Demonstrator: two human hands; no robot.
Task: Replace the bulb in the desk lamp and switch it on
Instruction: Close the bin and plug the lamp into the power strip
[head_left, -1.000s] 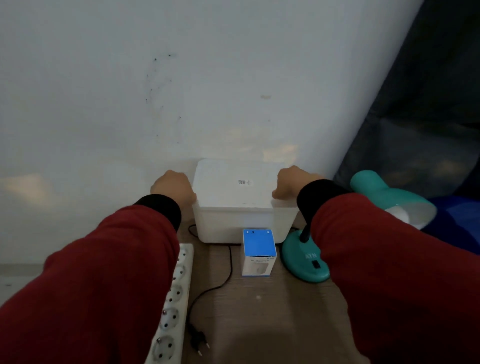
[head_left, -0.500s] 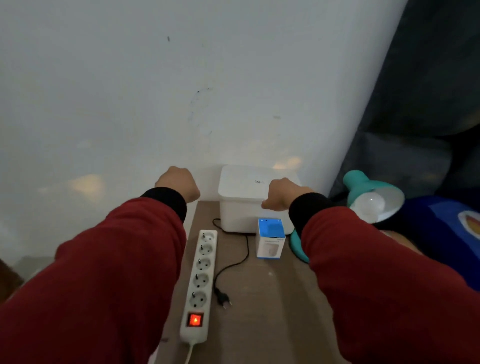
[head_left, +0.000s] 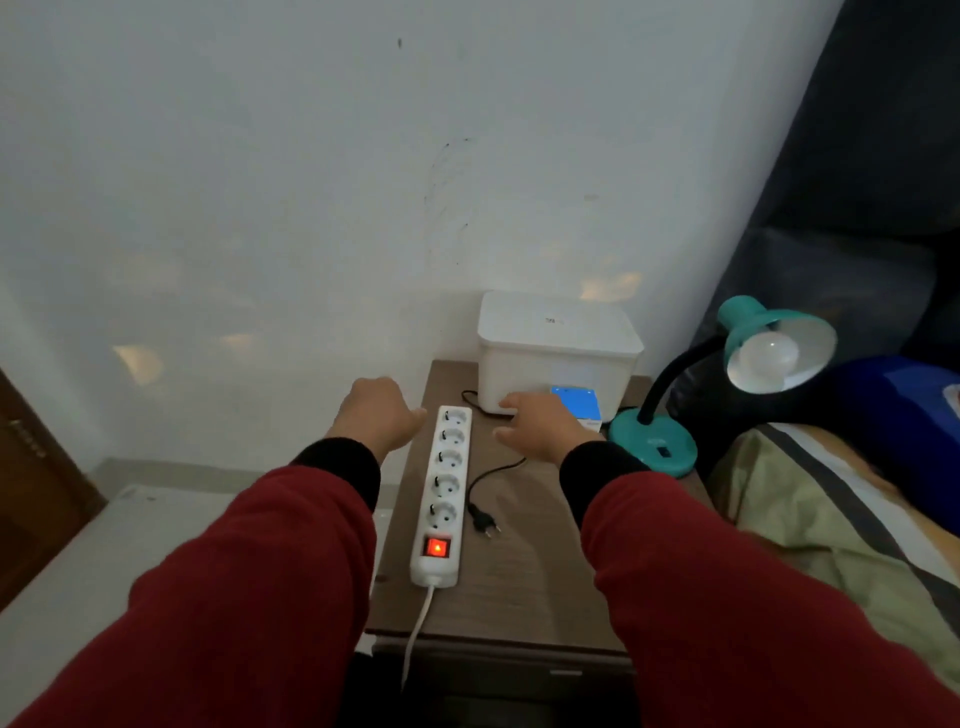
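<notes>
Nightstand (head_left: 524, 582) against white wall (head_left: 260, 182), bed (head_left: 831, 519) alongside

bare tabletop (head_left: 524, 577) nearest the edge, power strip (head_left: 444, 488) along its left, white box (head_left: 556, 358) (lidded) blocking the back

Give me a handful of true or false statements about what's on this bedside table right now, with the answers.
1. The lamp's plug is pushed into the power strip. False: it lies loose on the table beside the strip.
2. The power strip's switch glows red. True.
3. A bulb sits in the lamp. True.
4. The right hand holds the bulb. False: it hovers open near the blue box, holding nothing.
5. The left hand rests on the white bin. False: it is off the table's left edge, clear of the bin.
</notes>
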